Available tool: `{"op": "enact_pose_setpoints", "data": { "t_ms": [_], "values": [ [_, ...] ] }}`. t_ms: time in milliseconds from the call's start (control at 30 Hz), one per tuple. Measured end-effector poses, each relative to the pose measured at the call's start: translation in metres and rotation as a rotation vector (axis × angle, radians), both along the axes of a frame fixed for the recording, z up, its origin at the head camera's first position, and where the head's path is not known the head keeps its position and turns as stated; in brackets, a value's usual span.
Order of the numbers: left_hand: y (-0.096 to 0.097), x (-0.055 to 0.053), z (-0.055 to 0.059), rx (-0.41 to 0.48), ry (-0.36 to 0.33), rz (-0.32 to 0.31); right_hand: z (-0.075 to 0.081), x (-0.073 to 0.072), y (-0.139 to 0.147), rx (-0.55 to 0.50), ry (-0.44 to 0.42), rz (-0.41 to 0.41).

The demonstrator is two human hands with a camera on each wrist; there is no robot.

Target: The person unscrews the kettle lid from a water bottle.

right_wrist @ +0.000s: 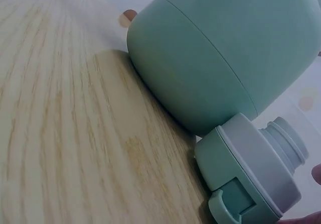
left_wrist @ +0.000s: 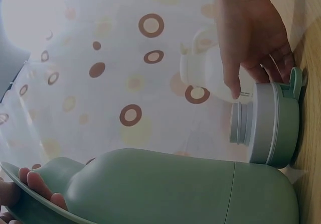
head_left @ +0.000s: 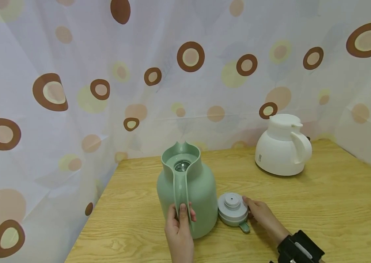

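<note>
A green vacuum jug [head_left: 201, 197] stands upright on the table with its mouth uncovered and its handle facing me. My left hand [head_left: 179, 230] grips that handle, the thumb lying along its front. Just right of the jug's base, the jug's lid [head_left: 233, 213] rests upside down, its grey threaded plug pointing up and its green tab toward me. At the lid's right edge is my right hand [head_left: 262, 215]. In the left wrist view, the right hand [left_wrist: 256, 38] has its fingers loosely extended beside the lid [left_wrist: 263, 123], the thumb apart from the plug.
A white jug [head_left: 280, 149] with its lid on stands at the back right of the wooden table [head_left: 330, 204]. Behind the table hangs a pale curtain [head_left: 159, 33] patterned with brown circles. A black band [head_left: 298, 248] is around the right wrist.
</note>
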State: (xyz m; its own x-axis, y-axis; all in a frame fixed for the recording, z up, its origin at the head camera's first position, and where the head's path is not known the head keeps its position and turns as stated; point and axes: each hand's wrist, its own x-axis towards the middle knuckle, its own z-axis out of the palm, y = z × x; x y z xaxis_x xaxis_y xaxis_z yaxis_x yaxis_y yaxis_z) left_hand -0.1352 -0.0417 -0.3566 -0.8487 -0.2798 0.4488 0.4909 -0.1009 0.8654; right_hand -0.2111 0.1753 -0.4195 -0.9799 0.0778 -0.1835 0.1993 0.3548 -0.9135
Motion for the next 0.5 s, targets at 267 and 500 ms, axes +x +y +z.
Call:
{"op": "enact_pose_setpoints", "data": {
  "t_ms": [267,500],
  "values": [
    [-0.001,0.000,0.000,-0.013,0.003,0.020,0.021,-0.005,0.024,0.028,0.152,-0.033],
    [0.008,0.004,0.000,0.049,0.136,0.313,0.062,-0.026,0.082,0.068,0.433,-0.435]
  ]
}}
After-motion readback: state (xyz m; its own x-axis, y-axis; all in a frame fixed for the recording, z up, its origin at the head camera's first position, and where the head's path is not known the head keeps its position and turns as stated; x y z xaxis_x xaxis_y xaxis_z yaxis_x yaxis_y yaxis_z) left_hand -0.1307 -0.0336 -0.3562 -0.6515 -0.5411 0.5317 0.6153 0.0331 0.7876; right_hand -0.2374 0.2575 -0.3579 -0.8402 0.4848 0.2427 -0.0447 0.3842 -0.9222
